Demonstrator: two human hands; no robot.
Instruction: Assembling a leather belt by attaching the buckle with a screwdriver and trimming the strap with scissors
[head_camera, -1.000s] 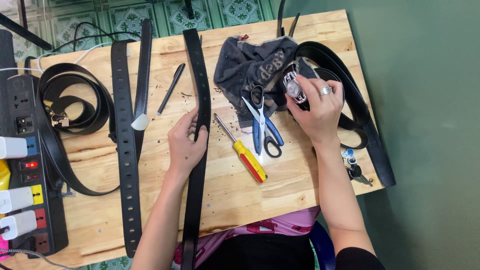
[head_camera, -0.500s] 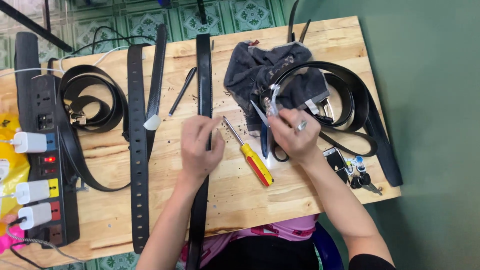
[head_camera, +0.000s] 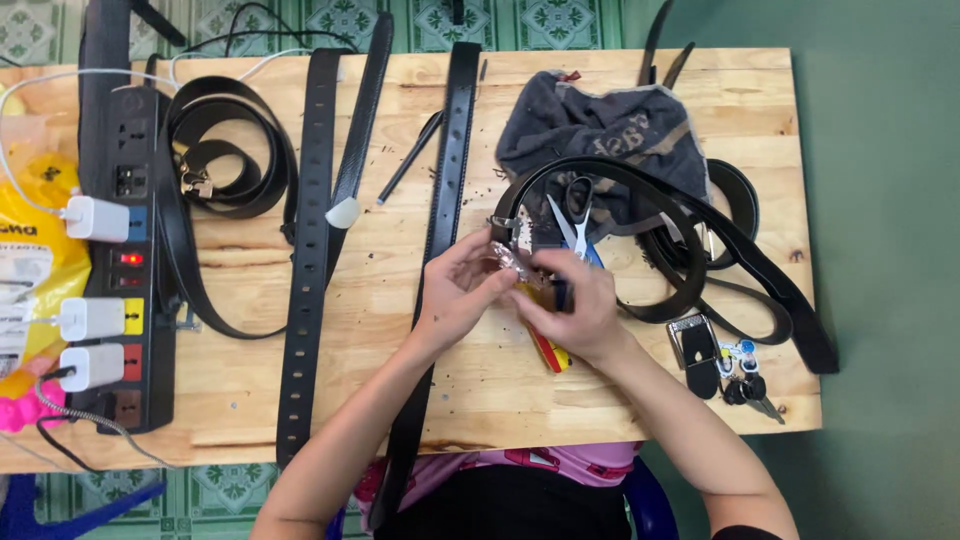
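In the head view, a small shiny metal buckle piece (head_camera: 505, 258) is pinched between the fingers of the left hand (head_camera: 462, 290) and the right hand (head_camera: 577, 305), both brought together over the middle of the wooden worktop (head_camera: 400, 370). The piece is held just above the worktop, near the end of a curved black belt (head_camera: 640, 200); whether it is joined to that belt cannot be told. The left fingers are curled in on the piece, and the right fingers are pressed against it from the other side. A red and yellow screwdriver (head_camera: 548, 350) is partly hidden beneath the right hand, and blue-handled scissors (head_camera: 575, 222) are seen just beyond the fingers. A long straight black belt (head_camera: 440, 210) is laid under the left forearm, with another punched belt (head_camera: 305, 260) farther left. A dark grey cloth (head_camera: 600, 125) is spread at the far edge. A black power strip (head_camera: 135, 260) with white plugs is placed at the left, and keys (head_camera: 745, 385) lie near the right edge.
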